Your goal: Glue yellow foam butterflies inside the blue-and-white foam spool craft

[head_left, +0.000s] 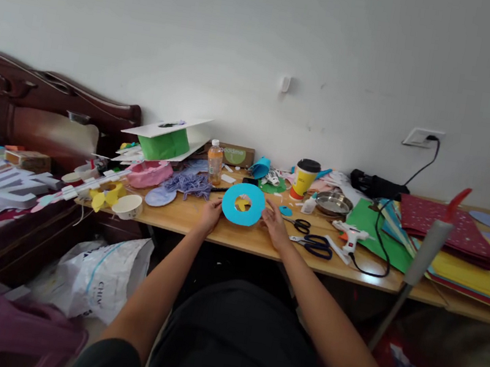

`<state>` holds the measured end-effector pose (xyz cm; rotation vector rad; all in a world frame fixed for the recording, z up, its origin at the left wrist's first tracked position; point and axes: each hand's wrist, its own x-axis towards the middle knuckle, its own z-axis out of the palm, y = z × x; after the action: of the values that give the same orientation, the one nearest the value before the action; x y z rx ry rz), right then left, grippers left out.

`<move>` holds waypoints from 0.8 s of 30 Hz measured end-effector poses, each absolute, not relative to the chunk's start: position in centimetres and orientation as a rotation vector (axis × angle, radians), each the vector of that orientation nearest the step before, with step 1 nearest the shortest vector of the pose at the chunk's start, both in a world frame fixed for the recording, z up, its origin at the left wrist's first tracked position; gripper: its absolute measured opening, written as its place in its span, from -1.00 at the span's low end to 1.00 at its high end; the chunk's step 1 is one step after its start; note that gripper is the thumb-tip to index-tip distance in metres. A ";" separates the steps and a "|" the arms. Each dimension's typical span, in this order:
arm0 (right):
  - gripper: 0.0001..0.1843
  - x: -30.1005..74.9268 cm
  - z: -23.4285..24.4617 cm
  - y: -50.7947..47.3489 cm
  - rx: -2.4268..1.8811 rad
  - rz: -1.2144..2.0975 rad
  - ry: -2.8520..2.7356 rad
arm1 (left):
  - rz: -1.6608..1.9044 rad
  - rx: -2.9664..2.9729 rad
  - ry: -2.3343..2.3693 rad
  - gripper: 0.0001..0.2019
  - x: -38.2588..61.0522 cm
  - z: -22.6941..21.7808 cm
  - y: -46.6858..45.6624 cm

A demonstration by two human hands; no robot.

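Between my two hands is a flat blue ring (231, 207), cut from paper or felt, held just above the table's front edge. My left hand (211, 215) grips the ring's left rim. On the opposite rim, my right hand (274, 225) is closed with its fingertips at the edge. Something yellow shows through the hole. Right of my right hand lie black-handled scissors (301, 224) and larger scissors with dark blue handles (316, 245). Behind the ring sits a small blue cup shape (260, 168), and a blue disc (286, 210) lies to the right.
Along the wooden table (178, 221) stand an orange drink bottle (214, 163), a yellow cup (304, 179), a metal dish (333, 204) and a corded glue gun (350, 235). Coloured sheets (486, 271) cover the right side. Purple yarn (189, 184) and a paper bowl (127, 206) are left.
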<state>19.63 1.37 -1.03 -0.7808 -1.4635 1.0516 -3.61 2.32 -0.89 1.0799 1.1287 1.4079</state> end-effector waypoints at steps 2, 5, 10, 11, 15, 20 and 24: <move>-0.30 19.9 -1.0 1.1 -0.763 1.136 -1.445 | 1.421 1.099 1.101 -0.66 -3.8 -1.1 2.5; -0.25 20.0 -1.0 1.0 -0.728 1.217 -1.413 | 1.459 1.144 1.042 -0.54 -4.2 -1.2 2.5; -0.15 19.8 -1.2 1.5 -0.678 1.230 -1.355 | 1.404 1.324 0.896 -0.14 -4.2 -1.0 2.3; -0.12 19.8 -1.2 1.6 -0.670 1.221 -1.353 | 1.388 1.365 0.871 -0.10 -4.1 -0.9 2.3; -0.04 19.9 -1.5 1.8 -0.643 1.206 -1.393 | 1.384 1.469 0.842 -0.07 -3.7 -0.9 2.3; -0.03 19.9 -1.9 2.2 -0.610 1.175 -1.461 | 1.452 1.537 0.867 0.00 -3.7 -1.6 2.6; -0.06 19.9 -2.3 2.5 -0.600 1.141 -1.497 | 1.499 1.580 0.883 0.04 -3.7 -2.0 2.8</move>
<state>19.95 2.45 -2.28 -0.6005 -1.4971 1.1410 -3.73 2.76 -1.99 1.5800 0.8829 1.4991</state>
